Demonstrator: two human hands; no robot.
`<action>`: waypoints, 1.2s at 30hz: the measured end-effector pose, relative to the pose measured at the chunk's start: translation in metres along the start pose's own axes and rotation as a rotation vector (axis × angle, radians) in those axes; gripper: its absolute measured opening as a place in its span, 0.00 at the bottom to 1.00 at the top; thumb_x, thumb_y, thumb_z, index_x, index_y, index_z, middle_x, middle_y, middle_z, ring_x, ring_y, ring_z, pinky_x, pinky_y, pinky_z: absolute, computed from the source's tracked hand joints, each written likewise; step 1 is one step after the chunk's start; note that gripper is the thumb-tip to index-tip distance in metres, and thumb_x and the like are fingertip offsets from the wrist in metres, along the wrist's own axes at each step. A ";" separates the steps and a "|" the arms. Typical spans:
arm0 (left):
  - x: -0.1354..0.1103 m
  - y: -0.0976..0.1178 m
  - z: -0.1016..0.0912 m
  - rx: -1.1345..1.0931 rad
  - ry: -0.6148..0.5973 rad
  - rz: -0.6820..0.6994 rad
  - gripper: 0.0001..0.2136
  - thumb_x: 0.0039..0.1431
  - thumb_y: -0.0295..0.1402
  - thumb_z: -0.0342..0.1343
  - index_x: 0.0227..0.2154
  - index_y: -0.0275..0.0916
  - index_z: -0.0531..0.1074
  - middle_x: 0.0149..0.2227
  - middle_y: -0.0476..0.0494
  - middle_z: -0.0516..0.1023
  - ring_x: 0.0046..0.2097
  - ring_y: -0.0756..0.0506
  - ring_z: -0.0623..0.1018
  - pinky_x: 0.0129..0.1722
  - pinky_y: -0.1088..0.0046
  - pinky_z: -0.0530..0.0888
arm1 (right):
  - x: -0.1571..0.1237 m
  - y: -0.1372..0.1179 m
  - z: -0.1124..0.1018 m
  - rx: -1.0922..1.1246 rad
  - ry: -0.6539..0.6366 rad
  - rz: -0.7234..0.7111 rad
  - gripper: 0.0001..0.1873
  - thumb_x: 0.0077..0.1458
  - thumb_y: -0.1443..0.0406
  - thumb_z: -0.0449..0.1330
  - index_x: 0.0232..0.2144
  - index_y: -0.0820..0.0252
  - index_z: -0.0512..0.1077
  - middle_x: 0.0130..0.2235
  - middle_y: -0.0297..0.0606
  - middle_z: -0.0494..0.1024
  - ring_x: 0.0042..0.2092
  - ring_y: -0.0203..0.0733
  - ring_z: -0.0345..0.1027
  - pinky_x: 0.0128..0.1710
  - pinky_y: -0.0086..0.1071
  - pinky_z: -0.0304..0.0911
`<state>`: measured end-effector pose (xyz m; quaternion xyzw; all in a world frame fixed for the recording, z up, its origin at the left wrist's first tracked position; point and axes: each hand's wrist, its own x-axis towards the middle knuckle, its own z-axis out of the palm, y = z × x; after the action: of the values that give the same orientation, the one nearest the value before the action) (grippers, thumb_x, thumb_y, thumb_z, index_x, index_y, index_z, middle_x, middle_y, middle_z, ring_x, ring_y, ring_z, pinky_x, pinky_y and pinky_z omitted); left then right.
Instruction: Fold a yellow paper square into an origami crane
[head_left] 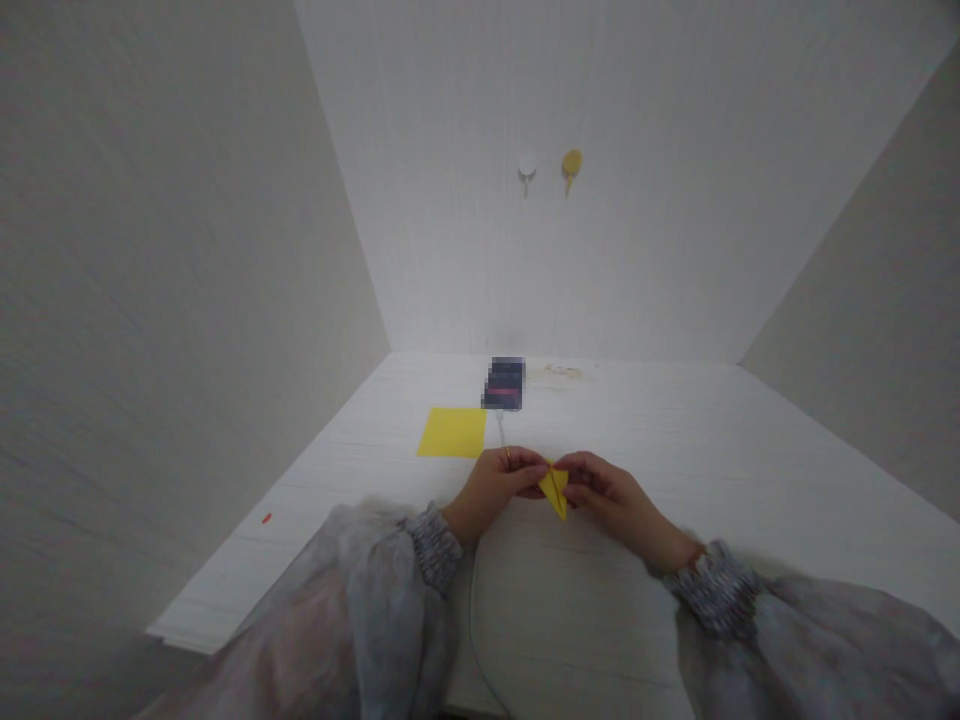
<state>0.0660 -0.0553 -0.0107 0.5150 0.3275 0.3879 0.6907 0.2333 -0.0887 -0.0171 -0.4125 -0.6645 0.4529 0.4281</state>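
A small piece of folded yellow paper [556, 492], narrowing to a point at the bottom, is held between both hands above the white table. My left hand [508, 474] pinches its upper left side, the thumb lying on the front. On the other side, my right hand [604, 490] grips the upper right edge with thumb and fingers. A darker line runs down the middle of the folded paper. The fingers behind it are partly hidden. Beyond my left hand, a flat yellow sheet of paper [453, 432] lies on the table.
A phone-like dark device [505, 384], blurred out, lies near the back wall. From it a white cable [473, 610] runs under my left hand to the front edge. An orange scrap [266, 518] lies far left. Two hooks, white [527, 170] and yellow [571, 165], hang on the wall.
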 end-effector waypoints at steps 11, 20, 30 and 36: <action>-0.003 -0.006 -0.004 -0.004 -0.166 -0.083 0.13 0.38 0.32 0.60 0.30 0.33 0.72 0.30 0.44 0.75 0.31 0.51 0.73 0.37 0.72 0.68 | -0.002 0.000 -0.009 0.108 -0.106 -0.026 0.08 0.43 0.68 0.58 0.20 0.60 0.59 0.27 0.31 0.63 0.29 0.33 0.60 0.28 0.28 0.58; -0.003 -0.004 -0.001 0.097 -0.193 -0.146 0.13 0.32 0.30 0.62 0.23 0.33 0.65 0.25 0.47 0.73 0.26 0.51 0.73 0.31 0.71 0.69 | 0.000 0.002 -0.010 -0.126 -0.027 -0.247 0.05 0.47 0.71 0.52 0.22 0.59 0.61 0.30 0.35 0.63 0.32 0.34 0.60 0.29 0.29 0.60; -0.004 0.005 -0.001 -0.023 -0.127 -0.116 0.09 0.38 0.25 0.56 0.27 0.33 0.73 0.27 0.46 0.74 0.30 0.52 0.71 0.34 0.75 0.67 | -0.011 -0.021 -0.018 -0.704 -0.050 -0.543 0.09 0.44 0.73 0.51 0.30 0.59 0.64 0.40 0.43 0.65 0.42 0.41 0.60 0.39 0.37 0.59; -0.003 0.007 0.001 -0.037 -0.063 -0.126 0.09 0.37 0.22 0.54 0.26 0.32 0.73 0.26 0.46 0.75 0.30 0.51 0.72 0.36 0.74 0.67 | -0.008 -0.025 -0.015 -1.044 -0.182 -0.759 0.10 0.50 0.71 0.50 0.36 0.60 0.66 0.35 0.40 0.71 0.39 0.40 0.61 0.40 0.38 0.58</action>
<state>0.0637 -0.0568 -0.0037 0.4924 0.3301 0.3334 0.7331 0.2457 -0.0991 0.0084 -0.2628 -0.9302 -0.0792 0.2435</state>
